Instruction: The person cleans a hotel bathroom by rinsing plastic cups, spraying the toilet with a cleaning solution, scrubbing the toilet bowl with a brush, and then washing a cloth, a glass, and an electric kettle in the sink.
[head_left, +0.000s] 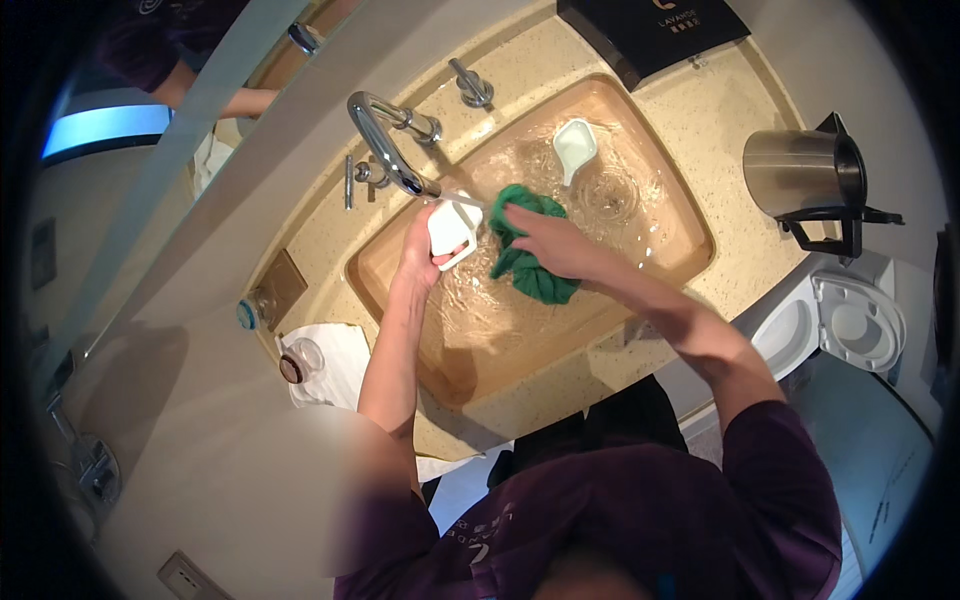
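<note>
My left hand (421, 247) holds a white cup with a looped handle (452, 227) beneath the chrome faucet (382, 142), and water runs from the spout. A green cloth (541, 279) is bunched in my right hand (551, 240), just right of the cup. Another pale cup with a handle (576, 145) lies in the water toward the back of the tan sink basin (465, 390).
Faucet levers (472, 88) flank the spout. A black box (660, 34) stands at the back right, a steel kettle (795, 174) on the right counter. Upturned glass (306, 358) on a white towel (346, 352), front left; toilet (855, 322) beyond the right edge.
</note>
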